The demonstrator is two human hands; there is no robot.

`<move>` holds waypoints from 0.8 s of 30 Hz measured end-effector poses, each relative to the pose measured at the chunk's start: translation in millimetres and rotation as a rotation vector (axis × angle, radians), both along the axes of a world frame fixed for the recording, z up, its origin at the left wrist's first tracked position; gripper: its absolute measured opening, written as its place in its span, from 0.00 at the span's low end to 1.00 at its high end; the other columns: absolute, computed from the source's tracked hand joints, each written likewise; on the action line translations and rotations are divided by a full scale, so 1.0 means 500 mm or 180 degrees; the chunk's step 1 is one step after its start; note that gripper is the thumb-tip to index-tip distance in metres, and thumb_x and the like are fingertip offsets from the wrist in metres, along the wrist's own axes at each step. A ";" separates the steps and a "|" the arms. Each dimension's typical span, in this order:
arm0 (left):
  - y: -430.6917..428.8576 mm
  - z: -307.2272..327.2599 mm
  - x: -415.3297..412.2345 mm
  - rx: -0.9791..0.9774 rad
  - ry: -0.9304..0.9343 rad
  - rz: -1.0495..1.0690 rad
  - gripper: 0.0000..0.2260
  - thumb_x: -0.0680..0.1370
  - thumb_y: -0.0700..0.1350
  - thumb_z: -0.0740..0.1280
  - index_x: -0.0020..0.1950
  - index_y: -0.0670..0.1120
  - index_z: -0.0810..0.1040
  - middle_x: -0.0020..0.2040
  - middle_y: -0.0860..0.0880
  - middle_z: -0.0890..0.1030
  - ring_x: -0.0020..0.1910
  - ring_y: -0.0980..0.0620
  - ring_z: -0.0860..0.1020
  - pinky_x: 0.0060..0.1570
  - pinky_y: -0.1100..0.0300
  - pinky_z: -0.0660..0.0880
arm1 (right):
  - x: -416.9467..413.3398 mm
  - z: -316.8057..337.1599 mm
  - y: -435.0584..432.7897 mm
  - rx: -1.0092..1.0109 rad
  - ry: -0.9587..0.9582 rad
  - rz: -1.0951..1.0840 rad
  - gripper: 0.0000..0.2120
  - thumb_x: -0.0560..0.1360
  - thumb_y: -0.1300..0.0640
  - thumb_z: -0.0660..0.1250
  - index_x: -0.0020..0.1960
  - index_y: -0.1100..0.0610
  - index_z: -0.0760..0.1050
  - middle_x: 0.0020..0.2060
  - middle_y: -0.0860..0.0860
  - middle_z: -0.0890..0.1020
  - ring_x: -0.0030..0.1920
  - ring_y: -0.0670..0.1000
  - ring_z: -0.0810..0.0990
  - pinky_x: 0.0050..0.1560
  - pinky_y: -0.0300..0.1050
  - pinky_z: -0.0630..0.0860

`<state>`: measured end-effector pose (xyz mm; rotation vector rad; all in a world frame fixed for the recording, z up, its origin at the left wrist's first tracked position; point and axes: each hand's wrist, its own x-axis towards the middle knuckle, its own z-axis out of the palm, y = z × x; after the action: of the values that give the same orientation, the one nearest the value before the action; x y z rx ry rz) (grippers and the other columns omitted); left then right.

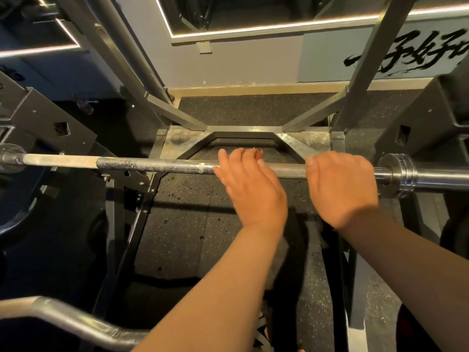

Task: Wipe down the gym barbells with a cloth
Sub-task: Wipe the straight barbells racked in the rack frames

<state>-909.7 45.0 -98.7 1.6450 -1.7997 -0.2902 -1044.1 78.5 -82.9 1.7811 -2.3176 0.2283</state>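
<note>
Crosswise, the barbell (152,165) runs under both hands: the right hand (342,185) grips it beside the collar (400,174), and the left hand (251,185) lies over it, fingers straight. A curved bar (71,318) sits nearer.

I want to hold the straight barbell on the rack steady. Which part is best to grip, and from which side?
Grip the knurled stretch of the barbell, from above with palm down. The bar lies level across the rack, open on top, and the knurl is rough. The right hand grips there; the left hand is open over the bar beside it.
</note>
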 end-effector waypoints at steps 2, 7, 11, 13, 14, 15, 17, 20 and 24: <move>0.019 0.003 -0.050 -0.0114 -0.0142 -0.0265 0.16 0.84 0.46 0.54 0.63 0.41 0.77 0.65 0.43 0.75 0.78 0.39 0.60 0.80 0.41 0.43 | 0.000 -0.001 -0.001 -0.0019 -0.0018 -0.0013 0.24 0.85 0.49 0.44 0.43 0.53 0.74 0.35 0.48 0.68 0.37 0.51 0.64 0.43 0.48 0.60; -0.004 0.009 0.024 -0.0346 -0.0732 -0.1426 0.14 0.85 0.47 0.57 0.66 0.45 0.76 0.62 0.47 0.77 0.73 0.42 0.68 0.81 0.46 0.46 | 0.001 0.001 0.004 -0.0189 -0.0234 0.0021 0.23 0.86 0.51 0.47 0.43 0.54 0.76 0.36 0.48 0.68 0.37 0.51 0.65 0.44 0.48 0.61; -0.026 0.020 0.068 -0.0144 -0.0406 -0.0762 0.11 0.85 0.45 0.57 0.60 0.45 0.77 0.57 0.47 0.78 0.69 0.41 0.72 0.79 0.42 0.51 | 0.002 0.004 0.005 -0.0232 -0.0252 0.0036 0.23 0.86 0.49 0.49 0.43 0.54 0.78 0.35 0.47 0.69 0.36 0.52 0.66 0.44 0.48 0.60; -0.016 0.021 0.033 0.0039 -0.0241 -0.0397 0.12 0.85 0.45 0.56 0.59 0.43 0.78 0.59 0.45 0.77 0.72 0.39 0.68 0.80 0.41 0.47 | 0.004 0.001 0.006 -0.0218 -0.0181 0.0006 0.24 0.87 0.50 0.48 0.43 0.55 0.78 0.35 0.49 0.73 0.36 0.54 0.69 0.43 0.50 0.63; -0.007 0.023 0.010 0.0098 -0.0247 -0.0352 0.13 0.84 0.45 0.56 0.59 0.42 0.78 0.60 0.44 0.77 0.74 0.39 0.65 0.80 0.40 0.45 | 0.005 0.001 0.005 -0.0159 -0.0117 -0.0003 0.24 0.86 0.50 0.47 0.44 0.55 0.78 0.35 0.50 0.75 0.36 0.55 0.73 0.44 0.51 0.65; 0.002 0.025 -0.013 0.0123 -0.0307 -0.0407 0.15 0.84 0.46 0.55 0.59 0.42 0.78 0.61 0.44 0.77 0.76 0.39 0.64 0.80 0.40 0.44 | 0.005 0.002 0.005 -0.0059 -0.0043 -0.0008 0.25 0.86 0.49 0.46 0.44 0.55 0.78 0.36 0.50 0.78 0.38 0.56 0.75 0.44 0.51 0.66; 0.021 0.027 -0.039 0.0134 -0.0479 -0.0750 0.17 0.84 0.49 0.52 0.60 0.43 0.78 0.62 0.44 0.76 0.77 0.40 0.62 0.80 0.41 0.43 | 0.006 0.010 0.004 0.0119 0.0082 -0.0024 0.26 0.86 0.50 0.45 0.43 0.54 0.77 0.36 0.51 0.79 0.39 0.56 0.78 0.43 0.51 0.65; 0.019 0.034 -0.015 0.0117 -0.0694 -0.1241 0.15 0.85 0.49 0.53 0.64 0.46 0.76 0.63 0.46 0.75 0.76 0.41 0.63 0.80 0.43 0.46 | 0.008 0.018 0.008 0.0134 0.0021 -0.0078 0.23 0.86 0.50 0.48 0.43 0.54 0.77 0.36 0.51 0.79 0.38 0.55 0.77 0.43 0.50 0.67; -0.015 0.038 0.057 -0.0077 -0.0771 -0.1154 0.10 0.85 0.48 0.58 0.62 0.49 0.75 0.58 0.50 0.77 0.67 0.45 0.72 0.80 0.45 0.52 | 0.009 0.020 0.013 0.0049 -0.0401 -0.0087 0.23 0.85 0.47 0.47 0.45 0.52 0.78 0.37 0.48 0.76 0.39 0.52 0.71 0.47 0.51 0.68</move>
<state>-881.5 37.3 -79.9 1.3765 -2.2773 -0.2334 -1039.6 84.9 -73.2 1.7892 -2.4342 0.3284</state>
